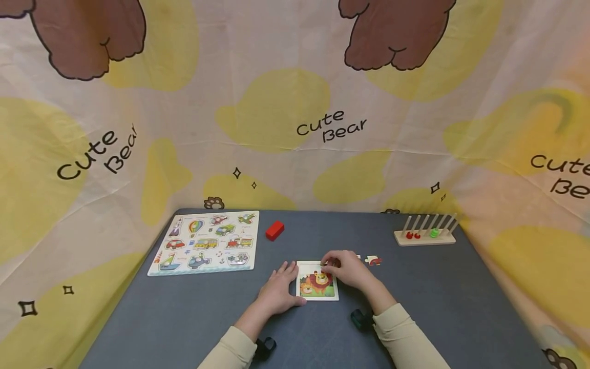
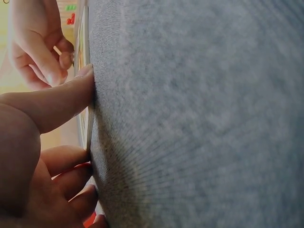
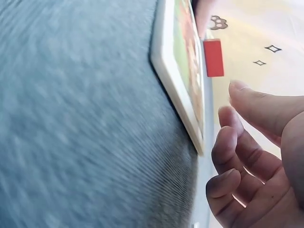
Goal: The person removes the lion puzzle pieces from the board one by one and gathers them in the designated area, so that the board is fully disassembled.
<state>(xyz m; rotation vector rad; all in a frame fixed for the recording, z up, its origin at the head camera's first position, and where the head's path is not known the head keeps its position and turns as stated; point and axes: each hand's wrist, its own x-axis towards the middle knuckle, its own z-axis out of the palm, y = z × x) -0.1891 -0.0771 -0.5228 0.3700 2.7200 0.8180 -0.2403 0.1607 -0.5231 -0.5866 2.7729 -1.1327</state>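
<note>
A small white-framed lion jigsaw puzzle (image 1: 317,287) lies flat on the table. Its upper part shows white beside the coloured picture. My left hand (image 1: 278,289) rests against the frame, fingers along its left side and thumb at the front edge. Over the puzzle's upper edge, my right hand (image 1: 348,267) brings thumb and forefinger together; a small puzzle piece seems pinched there, mostly hidden by the fingertips. In the right wrist view, the other fingers of the right hand (image 3: 256,161) curl loosely. A loose jigsaw piece (image 1: 373,260) lies to the right, partly red, another partly behind the hand.
At the left lies a vehicle peg board (image 1: 209,243). A red block (image 1: 275,230) sits behind the puzzle. A wooden rack with upright pegs (image 1: 425,238) and red and green beads stands at the back right. Printed cloth (image 1: 276,169) hangs behind the table.
</note>
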